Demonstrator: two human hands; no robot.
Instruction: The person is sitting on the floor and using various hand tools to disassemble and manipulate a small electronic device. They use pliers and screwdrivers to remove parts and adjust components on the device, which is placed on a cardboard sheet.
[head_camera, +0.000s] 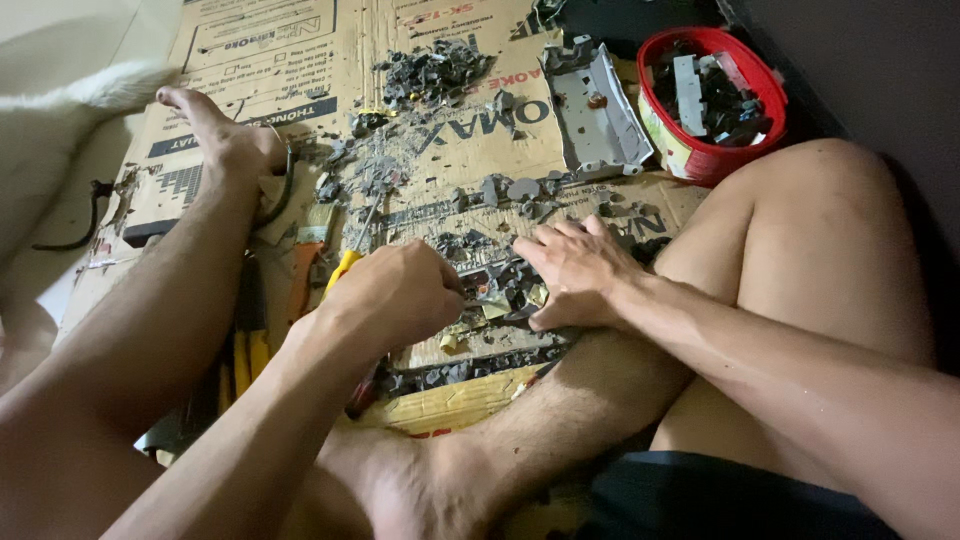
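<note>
I sit on flattened cardboard (470, 140) strewn with grey broken plastic and metal bits. My left hand (395, 292) is closed in a fist over something I cannot see, just left of a small pile of grey fragments (505, 290). My right hand (575, 268) lies on that pile with fingers spread, pressing the pieces down. A yellow-handled screwdriver (350, 258) lies on the cardboard right behind my left hand. Whether the left hand touches it is unclear.
A red plastic basket (705, 165) of dark parts stands at the back right. Beside it lies a grey plastic casing (598, 115). A brush (305, 262) with an orange handle and yellow-handled pliers (245, 345) lie by my left leg. A heap of debris (432, 72) sits farther back.
</note>
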